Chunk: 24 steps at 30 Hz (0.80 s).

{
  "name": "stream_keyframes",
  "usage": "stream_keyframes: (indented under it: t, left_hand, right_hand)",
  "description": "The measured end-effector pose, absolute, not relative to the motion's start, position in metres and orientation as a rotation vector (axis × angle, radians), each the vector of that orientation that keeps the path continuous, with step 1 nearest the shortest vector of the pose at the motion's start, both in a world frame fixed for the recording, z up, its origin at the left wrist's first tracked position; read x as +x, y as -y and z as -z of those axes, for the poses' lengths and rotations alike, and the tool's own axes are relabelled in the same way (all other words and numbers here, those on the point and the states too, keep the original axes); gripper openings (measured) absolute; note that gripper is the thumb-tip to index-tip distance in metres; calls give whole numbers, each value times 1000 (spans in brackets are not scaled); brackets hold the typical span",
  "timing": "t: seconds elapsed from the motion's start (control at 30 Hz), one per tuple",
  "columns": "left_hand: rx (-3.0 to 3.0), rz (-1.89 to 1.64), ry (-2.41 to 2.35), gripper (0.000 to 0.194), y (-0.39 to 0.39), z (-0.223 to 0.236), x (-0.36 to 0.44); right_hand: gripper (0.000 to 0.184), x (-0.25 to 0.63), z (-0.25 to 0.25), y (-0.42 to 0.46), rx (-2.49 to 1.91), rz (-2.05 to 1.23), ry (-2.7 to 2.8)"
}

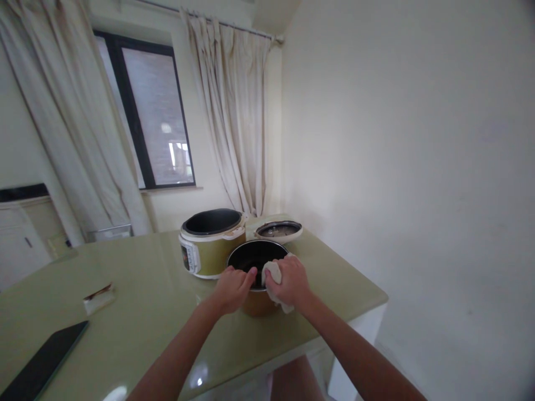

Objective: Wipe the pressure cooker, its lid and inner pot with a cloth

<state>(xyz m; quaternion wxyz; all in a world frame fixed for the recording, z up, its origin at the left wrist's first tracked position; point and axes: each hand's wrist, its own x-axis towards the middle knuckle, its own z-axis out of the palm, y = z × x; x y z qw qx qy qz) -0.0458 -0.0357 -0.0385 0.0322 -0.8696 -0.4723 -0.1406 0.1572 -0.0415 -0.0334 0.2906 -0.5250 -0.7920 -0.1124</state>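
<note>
A round inner pot [257, 305], dark inside and brownish outside, stands near the front edge of the table. My left hand [235, 288] grips its near left rim, with the thumb over the edge. My right hand [291, 280] is closed around a crumpled white cloth [272, 273] at the pot's right rim; part of the cloth hangs down outside the wall. Just behind, to the left, sits the green and white electric cooker [213, 250] with its top open and a control panel on its front left. The cooker's detached lid [278, 231] lies behind the pot, underside up.
A pale green table [154, 312] carries everything. At its left lie a dark flat tablet-like slab [45, 359] and a small white packet [99, 299]. A wall [409, 167] rises beyond the table's right side; curtains [234, 111] hang behind.
</note>
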Motion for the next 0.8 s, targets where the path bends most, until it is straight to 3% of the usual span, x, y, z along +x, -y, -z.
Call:
stream_keyframes:
  t: [0.17, 0.4, 0.53, 0.63, 0.8]
  left_hand:
    - [-2677, 530, 1438, 75, 49, 46, -27]
    - [-2630, 271, 1575, 77, 33, 34, -64]
    - [-2657, 117, 1273, 48, 39, 37, -43]
    - [-2607, 209, 1303, 49, 42, 43, -34]
    - [-2648, 236, 1441, 53, 37, 38, -52]
  right_hand:
    - [31, 152, 34, 56, -1455, 327, 2200]
    - [26, 196, 25, 28, -1220, 189, 2325]
    - [33, 160, 31, 43, -1470, 268, 2115]
    - [36, 140, 34, 55, -1541, 302, 2067]
    - [32, 177, 35, 31, -1155, 203, 2255]
